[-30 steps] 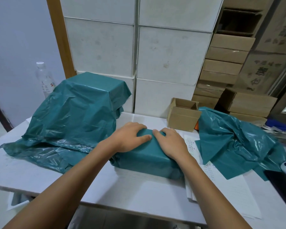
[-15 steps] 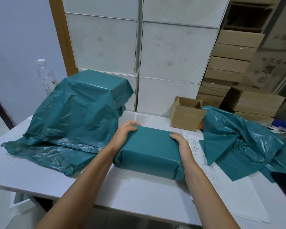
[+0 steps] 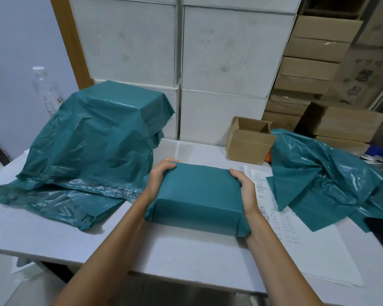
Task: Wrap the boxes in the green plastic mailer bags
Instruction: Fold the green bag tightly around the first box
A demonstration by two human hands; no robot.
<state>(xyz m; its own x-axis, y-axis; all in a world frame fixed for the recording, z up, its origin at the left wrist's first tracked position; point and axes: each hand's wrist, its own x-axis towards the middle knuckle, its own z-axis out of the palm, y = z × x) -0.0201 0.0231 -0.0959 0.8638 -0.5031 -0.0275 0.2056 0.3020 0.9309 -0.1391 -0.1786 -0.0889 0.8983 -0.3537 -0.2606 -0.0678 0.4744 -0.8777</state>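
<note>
Two hands clamp your wrapped box (image 3: pixel 197 198): left hand (image 3: pixel 158 181) on its 9 o'clock end, right hand (image 3: pixel 245 191) on its 3 o'clock end. Bare table (image 3: pixel 175 250) lies open toward 6 o'clock, up to its near edge. Loose green bags (image 3: pixel 86 151) crowd 10 o'clock, more bags (image 3: pixel 323 175) at 2. Your left fingertips are hidden behind the box.

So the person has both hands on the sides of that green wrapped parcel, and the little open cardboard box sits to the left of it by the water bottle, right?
Not quite. The open cardboard box sits behind and to the right of the wrapped parcel, not by the water bottle, which is far left. The head view shows it. The left hand and right hand do grip the parcel's sides.
</note>
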